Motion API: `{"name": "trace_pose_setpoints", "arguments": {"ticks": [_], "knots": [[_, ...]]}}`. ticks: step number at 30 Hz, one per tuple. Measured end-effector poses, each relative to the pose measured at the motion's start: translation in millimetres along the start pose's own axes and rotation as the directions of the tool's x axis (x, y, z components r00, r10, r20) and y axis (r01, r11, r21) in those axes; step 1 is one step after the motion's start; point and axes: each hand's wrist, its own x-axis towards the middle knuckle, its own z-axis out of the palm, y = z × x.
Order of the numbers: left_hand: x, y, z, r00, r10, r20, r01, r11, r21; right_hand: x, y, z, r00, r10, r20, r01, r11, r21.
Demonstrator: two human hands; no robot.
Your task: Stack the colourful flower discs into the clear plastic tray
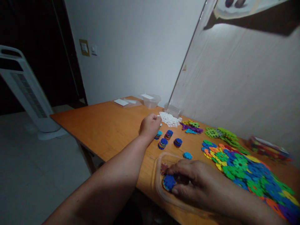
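Note:
My left hand is closed at the middle of the table, beside a pile of white lattice pieces. What its fingers hold, if anything, is hidden. Small stacks of notched plastic discs stand near it: a light-blue-topped one and dark-blue-topped ones, such as this stack. My right hand reaches into a clear plastic container at the near edge. Its thumb and fingers curl around a blue-topped stack of discs. A reddish-brown disc stack sits beside the fingertips in that container.
A wide heap of colourful notched discs covers the right side. Purple and yellow pieces, green pieces and a light blue disc stack lie nearby. Clear tubs and a flat bag are at the back, by the wall.

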Motion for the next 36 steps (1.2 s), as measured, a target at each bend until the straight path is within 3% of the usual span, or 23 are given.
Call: {"name": "trace_pose_setpoints", "arguments": {"ticks": [3, 5, 8, 10, 13, 16, 24, 28, 36], "knots": [[0.2, -1.2, 0.9, 0.997, 0.078, -0.020, -0.078, 0.997, 0.027, -6.4, 7.7, -9.6, 0.998, 0.048, -0.040, -0.045, 0.997, 0.062], [0.3, -2.2, 1.6, 0.996, 0.087, -0.018, -0.087, 0.996, 0.027, -11.2, 21.1, -19.7, 0.983, 0.084, -0.163, -0.066, 0.991, 0.113], [0.4, -3.4, 2.4, 0.996, 0.083, -0.025, -0.082, 0.996, 0.024, -15.0, 53.4, -34.0, 0.879, 0.164, -0.448, -0.100, 0.982, 0.162], [0.5, -4.0, 2.7, 0.996, 0.079, -0.038, -0.078, 0.997, 0.026, -14.7, 76.8, -38.8, 0.826, 0.205, -0.525, -0.142, 0.977, 0.157], [0.8, -5.2, 2.9, 0.996, 0.079, -0.043, -0.078, 0.997, 0.026, -11.6, 101.4, -36.1, 0.818, 0.281, -0.502, -0.234, 0.960, 0.156], [1.5, -6.4, 3.1, 0.996, 0.079, -0.046, -0.077, 0.996, 0.033, -7.5, 109.3, -26.6, 0.835, 0.346, -0.428, -0.300, 0.938, 0.174], [3.0, -9.7, 3.5, 0.994, 0.098, -0.041, -0.096, 0.995, 0.036, -0.1, 125.1, -12.9, 0.904, 0.358, -0.236, -0.303, 0.923, 0.238], [3.4, -10.5, 3.7, 0.995, 0.090, -0.032, -0.089, 0.995, 0.035, 2.2, 134.1, -10.7, 0.908, 0.349, -0.230, -0.287, 0.921, 0.264], [3.1, -9.9, 3.1, 0.992, 0.121, -0.037, -0.118, 0.991, 0.068, -1.5, 119.2, -18.3, 0.894, 0.368, -0.257, -0.288, 0.909, 0.301]]}}
